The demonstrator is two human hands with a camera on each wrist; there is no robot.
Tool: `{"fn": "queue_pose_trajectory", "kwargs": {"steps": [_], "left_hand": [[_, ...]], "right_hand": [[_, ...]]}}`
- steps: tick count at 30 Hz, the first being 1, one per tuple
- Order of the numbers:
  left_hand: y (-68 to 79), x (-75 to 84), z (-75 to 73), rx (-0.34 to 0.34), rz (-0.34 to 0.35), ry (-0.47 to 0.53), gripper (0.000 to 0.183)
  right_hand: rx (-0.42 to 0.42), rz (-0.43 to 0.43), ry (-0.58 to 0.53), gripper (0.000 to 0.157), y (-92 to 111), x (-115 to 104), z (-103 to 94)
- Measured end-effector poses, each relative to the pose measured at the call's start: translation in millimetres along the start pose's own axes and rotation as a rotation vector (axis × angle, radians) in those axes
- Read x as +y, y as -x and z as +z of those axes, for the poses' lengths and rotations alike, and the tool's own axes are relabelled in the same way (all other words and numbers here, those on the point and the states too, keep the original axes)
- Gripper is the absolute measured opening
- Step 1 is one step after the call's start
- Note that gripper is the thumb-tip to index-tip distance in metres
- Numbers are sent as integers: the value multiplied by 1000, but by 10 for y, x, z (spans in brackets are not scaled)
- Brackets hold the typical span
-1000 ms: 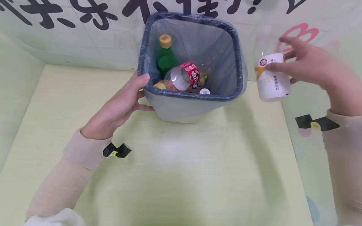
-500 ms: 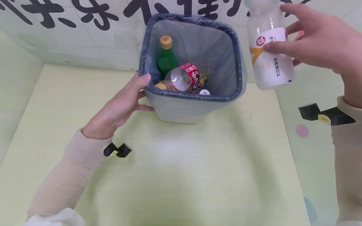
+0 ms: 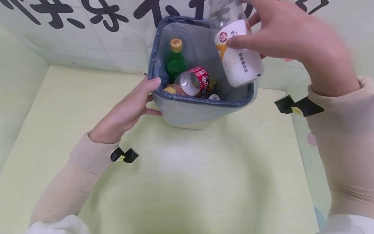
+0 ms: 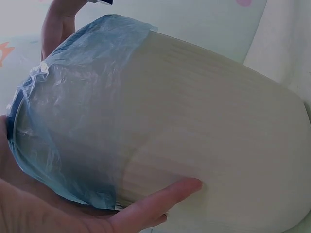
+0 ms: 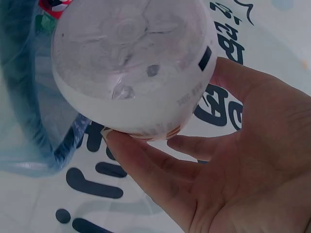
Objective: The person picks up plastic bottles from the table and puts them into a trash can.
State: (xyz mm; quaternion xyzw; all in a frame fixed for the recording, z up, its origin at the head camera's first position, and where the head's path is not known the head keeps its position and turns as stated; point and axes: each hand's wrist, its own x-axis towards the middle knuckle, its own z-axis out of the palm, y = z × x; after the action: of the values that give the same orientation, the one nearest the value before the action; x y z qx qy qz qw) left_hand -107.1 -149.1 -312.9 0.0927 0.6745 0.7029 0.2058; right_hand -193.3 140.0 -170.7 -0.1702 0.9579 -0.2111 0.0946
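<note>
My right hand grips a clear plastic bottle with a white and orange label. The bottle is tilted, base down, and overlaps the right part of the bin's opening in the head view. Its round base fills the top of the right wrist view. With the thumb at the rim and fingers along the outer wall, my left hand holds a trash bin. A bluish plastic liner is folded over the bin's rim.
Inside the bin lie a green bottle with a yellow cap, a clear bottle with a red label and a white cap. Behind the bin rises a wall with large dark characters. A pale tabletop spreads in front.
The right hand has carried the bottle first upward, then leftward from beside the bin to over its opening, and the bottle has tilted. The left hand keeps its hold on the bin.
</note>
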Motion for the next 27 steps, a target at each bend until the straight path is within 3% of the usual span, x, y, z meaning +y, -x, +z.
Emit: {"fn": "queue_pose_trajectory", "kwargs": {"steps": [8,22,27], "left_hand": [[-11,-2,3,-1,-2,-15,60],[-13,-10,-1,-3,6,-17,61],[-19,-11,-1,-6,12,-14,60]], "right_hand": [[-58,68,129,86,24,-78,98],[-125,48,159,88,26,-97,221],[-92,67,183,89,31,-82,190]]}}
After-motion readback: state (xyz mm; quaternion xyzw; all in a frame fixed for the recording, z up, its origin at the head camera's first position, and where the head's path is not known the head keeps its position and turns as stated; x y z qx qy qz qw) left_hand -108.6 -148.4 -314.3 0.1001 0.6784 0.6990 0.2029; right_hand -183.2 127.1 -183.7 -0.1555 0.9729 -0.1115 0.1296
